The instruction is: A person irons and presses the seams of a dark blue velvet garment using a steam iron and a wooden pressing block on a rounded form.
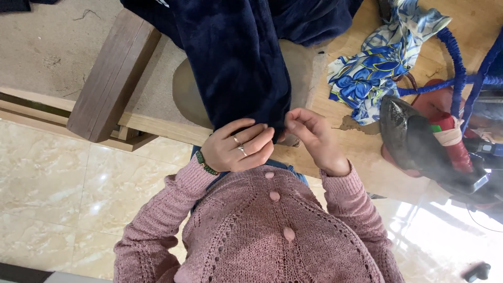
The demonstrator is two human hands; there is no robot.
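Navy velvet garment (pixel 236 57) pinched by both hands' fingers (pixel 257 137).

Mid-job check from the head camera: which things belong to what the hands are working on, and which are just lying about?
In hand:
- dark blue plush garment, its lower edge pinched by both hands
- left hand and right hand at that edge
- padded board under the garment

Lying about:
- blue floral cloth
- iron, steam around it
- blue wrapped cord
- wooden bench

Looks like a garment pressing workshop: padded ironing table (pixel 157 84), heavy steam iron (pixel 414 139) with blue cloth-wrapped hose (pixel 458 63), fabrics heaped, polished marble floor (pixel 78 194).
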